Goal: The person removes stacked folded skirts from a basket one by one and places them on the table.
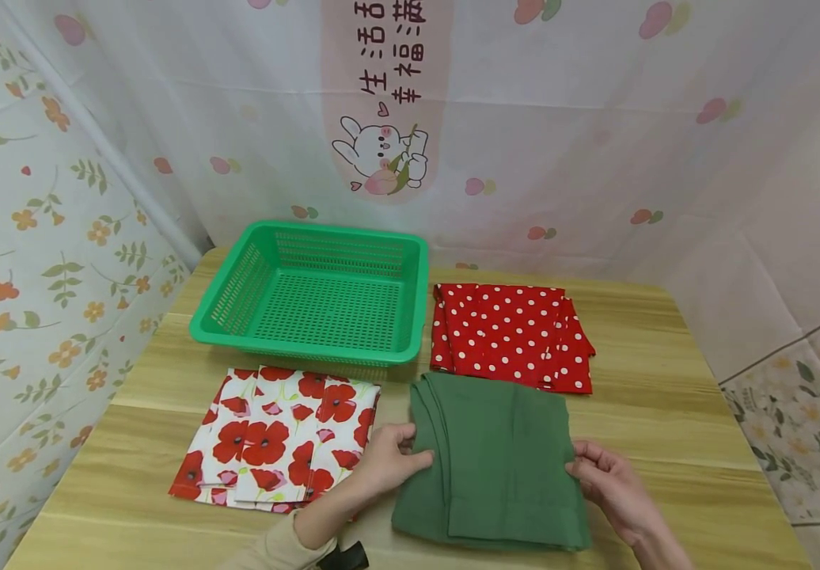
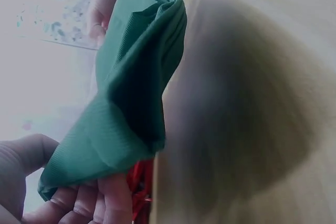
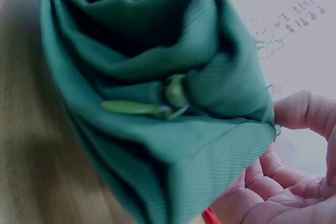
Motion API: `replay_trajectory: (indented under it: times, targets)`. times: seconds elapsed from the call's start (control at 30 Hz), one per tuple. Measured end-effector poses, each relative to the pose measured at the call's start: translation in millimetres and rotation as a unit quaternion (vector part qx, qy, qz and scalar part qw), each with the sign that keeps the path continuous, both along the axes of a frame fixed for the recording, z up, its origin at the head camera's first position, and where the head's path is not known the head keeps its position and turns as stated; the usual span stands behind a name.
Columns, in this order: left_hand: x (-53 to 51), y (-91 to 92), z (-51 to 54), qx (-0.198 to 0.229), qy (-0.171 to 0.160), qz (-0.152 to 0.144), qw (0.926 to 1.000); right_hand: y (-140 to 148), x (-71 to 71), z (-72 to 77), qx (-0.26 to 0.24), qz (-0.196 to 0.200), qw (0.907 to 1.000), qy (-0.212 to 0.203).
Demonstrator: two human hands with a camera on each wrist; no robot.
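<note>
A folded green cloth (image 1: 499, 463) is held between both hands at the front of the table, and in the left wrist view it appears raised off the tabletop. My left hand (image 1: 390, 461) pinches its left edge, thumb above and fingers beneath. At the opposite edge, my right hand (image 1: 613, 484) pinches the cloth between thumb and fingers. Several layers show from the side in the right wrist view, with a light-green strap-like piece (image 3: 131, 107) tucked among them. The underside is hidden in the head view.
A green plastic basket (image 1: 332, 309) stands at the back left of the wooden table (image 1: 638, 332). Behind the green cloth lies a folded red polka-dot cloth (image 1: 510, 332). A folded white cloth with red poppies (image 1: 275, 443) lies to the left. Printed curtains (image 1: 559, 142) hang behind.
</note>
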State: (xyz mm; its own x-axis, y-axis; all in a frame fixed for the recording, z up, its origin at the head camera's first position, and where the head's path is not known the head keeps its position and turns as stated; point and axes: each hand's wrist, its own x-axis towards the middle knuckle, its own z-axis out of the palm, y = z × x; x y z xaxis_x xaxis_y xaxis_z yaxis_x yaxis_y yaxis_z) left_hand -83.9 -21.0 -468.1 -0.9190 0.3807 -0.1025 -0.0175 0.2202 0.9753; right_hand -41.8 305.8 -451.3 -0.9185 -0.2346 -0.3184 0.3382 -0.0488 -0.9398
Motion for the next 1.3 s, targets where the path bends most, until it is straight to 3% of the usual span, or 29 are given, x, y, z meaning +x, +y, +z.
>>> replay_trajectory:
  times: [0.2, 0.37, 0.6, 0.8, 1.07, 1.3]
  targets:
    - [1.7, 1.6, -5.1, -0.001, -0.026, 0.009, 0.9996, 1.6, 0.8, -6.7, 0.013, -0.002, 0.9999, 0.009]
    - [1.7, 2.3, -10.5, -0.005, -0.024, 0.015, 0.9996, 1.8, 1.0, -10.0, 0.027, -0.008, 0.9996, 0.004]
    - [2.1, 3.2, -17.7, -0.033, -0.007, 0.019, 0.9993, -2.9, -2.6, -8.7, 0.109, -0.037, 0.9923, -0.044]
    - [2.5, 5.2, -23.6, -0.047, -0.010, 0.030, 0.9984, -5.9, -2.8, -13.4, 0.155, -0.054, 0.9851, -0.052]
    - [3.2, 5.4, -26.6, -0.039, -0.031, 0.041, 0.9979, -5.5, -3.7, -16.3, 0.161, -0.058, 0.9834, -0.060]
    - [2.0, 5.2, -30.9, -0.033, -0.030, 0.044, 0.9981, -9.0, -3.8, -19.5, 0.185, -0.094, 0.9757, -0.071]
